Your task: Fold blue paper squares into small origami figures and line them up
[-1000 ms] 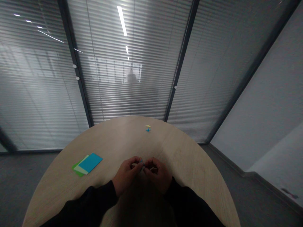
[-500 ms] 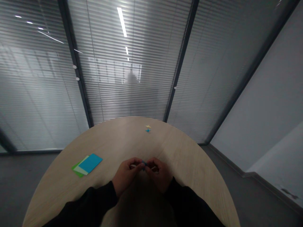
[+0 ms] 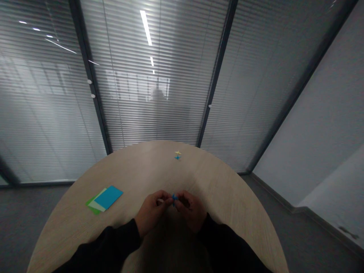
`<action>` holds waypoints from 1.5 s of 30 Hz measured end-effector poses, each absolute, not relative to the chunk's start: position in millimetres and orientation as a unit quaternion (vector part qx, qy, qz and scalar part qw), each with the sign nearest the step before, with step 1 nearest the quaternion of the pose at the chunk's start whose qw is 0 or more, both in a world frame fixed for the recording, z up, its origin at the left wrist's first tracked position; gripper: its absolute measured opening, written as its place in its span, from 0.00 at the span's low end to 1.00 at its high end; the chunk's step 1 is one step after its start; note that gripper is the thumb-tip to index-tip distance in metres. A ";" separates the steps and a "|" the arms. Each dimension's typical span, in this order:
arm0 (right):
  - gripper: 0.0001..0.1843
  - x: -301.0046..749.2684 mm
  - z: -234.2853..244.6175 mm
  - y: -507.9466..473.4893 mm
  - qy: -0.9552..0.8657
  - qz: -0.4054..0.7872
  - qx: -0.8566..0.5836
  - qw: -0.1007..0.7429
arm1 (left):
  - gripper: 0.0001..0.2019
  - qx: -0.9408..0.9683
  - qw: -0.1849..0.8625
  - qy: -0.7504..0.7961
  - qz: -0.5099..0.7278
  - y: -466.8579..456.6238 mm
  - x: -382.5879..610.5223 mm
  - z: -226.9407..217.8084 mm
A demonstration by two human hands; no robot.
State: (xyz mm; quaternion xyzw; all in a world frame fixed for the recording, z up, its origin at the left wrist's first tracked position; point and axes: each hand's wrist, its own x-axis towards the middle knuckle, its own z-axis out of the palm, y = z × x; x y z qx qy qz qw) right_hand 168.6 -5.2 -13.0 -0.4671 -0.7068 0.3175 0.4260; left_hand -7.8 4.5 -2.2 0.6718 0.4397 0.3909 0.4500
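Between my fingertips is a small folded blue paper piece [image 3: 174,198], with points that stick out up and down. My left hand [image 3: 153,209] pinches it from the left side. From the right, my right hand [image 3: 191,209] pinches it between thumb and fingers. Part of the piece is hidden behind the fingertips. Farther off on the table lie two small folded paper figures, a yellow one [image 3: 178,152] and a blue one [image 3: 177,157], close together.
Flat paper sheets in blue [image 3: 108,197], pale green and bright green overlap on the left of the round wooden table [image 3: 227,212]. Behind the table's far edge stand glass panels with blinds [image 3: 159,121]. A white wall [image 3: 321,144] rises on the right.
More of the blue paper piece shows between my fingertips now, and its upper and lower points are visible. Both hands stay in nearly the same place.
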 end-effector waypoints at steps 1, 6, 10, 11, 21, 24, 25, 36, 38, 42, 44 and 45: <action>0.12 168.1 -13.5 -5.3 -0.708 0.315 -0.469 0.424 | 0.14 0.676 0.442 0.437 0.395 4.8 -7.8 -1.8; 0.11 167.1 -14.8 -4.7 -0.694 0.314 -0.475 0.441 | 0.13 0.672 0.444 0.441 0.395 6.9 -7.7 0.2; 0.12 168.2 -15.0 -3.7 -0.673 0.345 -0.451 0.474 | 0.15 0.635 0.503 0.412 0.418 7.6 -7.8 0.1; 0.12 168.2 -15.0 -3.7 -0.673 0.348 -0.446 0.478 | 0.15 0.623 0.521 0.399 0.426 7.9 -8.0 -0.7; 0.12 168.4 -13.9 -5.1 -0.667 0.329 -0.465 0.481 | 0.16 0.568 0.566 0.398 0.445 9.4 -9.2 -6.2; 0.13 169.3 -14.9 -4.5 -0.671 0.352 -0.455 0.468 | 0.16 0.566 0.566 0.407 0.439 9.2 -8.9 -4.6; 0.13 169.5 -15.6 -4.0 -0.673 0.350 -0.458 0.463 | 0.15 0.571 0.565 0.406 0.436 9.2 -8.8 -4.2; 0.13 169.7 -15.6 -4.2 -0.687 0.311 -0.479 0.450 | 0.15 0.629 0.508 0.405 0.426 7.9 -9.6 -3.2; 0.12 169.0 -14.3 -4.5 -0.691 0.297 -0.484 0.447 | 0.15 0.633 0.502 0.414 0.419 7.6 -9.4 -2.9; 0.11 168.6 -13.4 -3.9 -0.702 0.291 -0.487 0.431 | 0.14 0.648 0.482 0.422 0.413 5.9 -8.5 -0.5; 0.11 168.8 -13.8 -3.4 -0.705 0.289 -0.488 0.426 | 0.13 0.657 0.468 0.424 0.412 5.2 -8.0 -0.4; 0.11 169.0 -14.1 -3.1 -0.705 0.289 -0.489 0.425 | 0.13 0.662 0.459 0.426 0.412 5.1 -7.9 -1.1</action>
